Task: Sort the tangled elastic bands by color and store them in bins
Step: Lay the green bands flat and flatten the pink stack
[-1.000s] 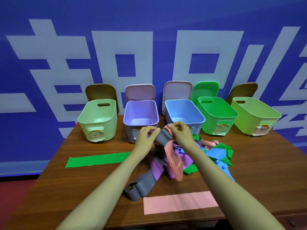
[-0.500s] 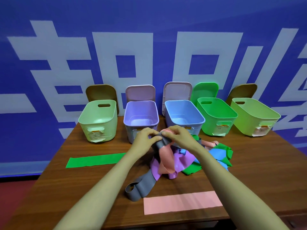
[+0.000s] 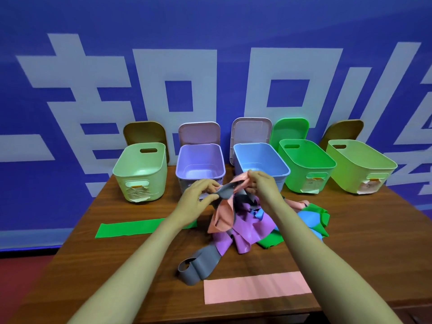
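While both hands work a knot just in front of the blue bin (image 3: 257, 157), the tangle of bands (image 3: 252, 230) lies on the table (image 3: 374, 230) on that bin's near side.

Left hand (image 3: 198, 195): the thumb and fingers pinch the raised end of the grey band (image 3: 225, 192), in front of the blue bin and slightly to its left.

Right hand (image 3: 261, 183): the fingers are curled and nip the top of the salmon band (image 3: 224, 216), level with the blue bin's near rim. Grey and salmon cross between the two hands, touching.

The salmon band hangs in a folded loop onto the pile. The grey band runs under the purple band (image 3: 247, 232) and comes out farther from the blue bin, towards the person, ending in curled loops on the wood. Blue and green pieces of the tangle spread to the near right of the blue bin.

A flat green band (image 3: 131, 229) lies well off to the blue bin's near left. A flat pink band (image 3: 257, 288) lies straight out from the blue bin, by the table's near edge.

Row of bins:
- The lilac bin (image 3: 199, 160) is just left of the blue bin.
- The pale green bin (image 3: 140, 169) is farther left.
- The bright green bin (image 3: 306, 160) is just right of the blue bin.
- The yellow-green bin (image 3: 360, 164) is beyond that.

Lids (image 3: 251, 129) lean upright behind the blue bin and its neighbours.
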A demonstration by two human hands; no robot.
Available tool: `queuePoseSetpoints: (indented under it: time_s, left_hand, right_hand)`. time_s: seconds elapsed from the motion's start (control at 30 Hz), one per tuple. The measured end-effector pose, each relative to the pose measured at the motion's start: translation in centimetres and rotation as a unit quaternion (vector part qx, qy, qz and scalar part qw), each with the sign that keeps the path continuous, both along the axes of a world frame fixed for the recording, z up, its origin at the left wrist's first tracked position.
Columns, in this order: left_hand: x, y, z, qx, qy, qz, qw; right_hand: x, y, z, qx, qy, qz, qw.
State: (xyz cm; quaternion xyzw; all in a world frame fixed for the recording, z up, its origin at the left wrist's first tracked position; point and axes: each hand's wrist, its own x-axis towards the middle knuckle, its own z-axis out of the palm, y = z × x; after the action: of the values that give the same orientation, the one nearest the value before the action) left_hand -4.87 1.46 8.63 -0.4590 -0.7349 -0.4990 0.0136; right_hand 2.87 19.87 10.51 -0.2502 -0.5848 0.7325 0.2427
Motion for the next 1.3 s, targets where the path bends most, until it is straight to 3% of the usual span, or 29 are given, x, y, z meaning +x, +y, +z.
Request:
queuePoseSetpoints:
  time_s: [0.13,0.2,0.27,0.4,0.53,0.63,0.77,0.87,0.9,1.07,1.13,1.2,1.3]
  left_hand:
    - [0.3,0.2,-0.1,0.016,-0.089,0.018,0.996]
    - [0.2,0.5,-0.2,-0.014,-0.101,0.033,0.994]
    - [0.1,0.6,-0.1,-0.058,-0.058,0.048,0.995]
    - [-0.3,0.9,-0.1,-0.090,0.059,0.041,0.993]
    - [-0.3,1.0,-0.5,-0.100,0.067,0.001,0.993]
    - [-0.5,0.6,-0.4,-0.087,0.035,0.008,0.996]
    - [-0.6,0.3,-0.8,-0.118,0.039,0.013,0.992]
    - [-0.6,0.7,-1.5,-0.149,0.129,0.022,0.980]
    - [-0.4,0.9,-1.6,-0.163,0.151,0.015,0.975]
    - [-0.3,1.4,-2.4,-0.224,0.192,-0.013,0.955]
    - [-0.6,1.1,-2.6,-0.209,0.178,0.019,0.961]
    - [-1.2,0.8,-2.8,-0.199,0.164,0.064,0.964]
    - [-1.6,0.6,-2.9,-0.227,0.207,0.104,0.946]
  right_hand:
    - [-0.4,-0.4,-0.3,0.117,-0.055,-0.037,0.991]
    - [-0.1,-0.5,0.0,0.144,-0.069,0.003,0.987]
    - [0.5,-0.4,0.3,0.182,-0.096,0.101,0.973]
    - [1.7,0.1,0.6,0.306,-0.162,0.268,0.899]
    - [2.1,0.6,1.7,0.243,-0.128,0.342,0.899]
    - [2.2,1.4,1.8,0.233,-0.133,0.322,0.908]
    - [1.1,1.8,0.4,0.287,-0.128,0.182,0.932]
    - [0.0,0.6,-0.4,0.433,-0.092,0.127,0.888]
    - [-0.2,0.1,-0.5,0.436,-0.097,0.118,0.887]
    - [-1.3,-1.0,-0.8,0.225,-0.070,0.075,0.969]
    - [-1.3,-0.6,-0.3,0.068,-0.008,0.029,0.997]
    - [-1.0,-0.1,0.3,-0.065,0.032,-0.015,0.997]
    - [-0.7,-0.1,0.1,-0.017,-0.011,-0.030,0.999]
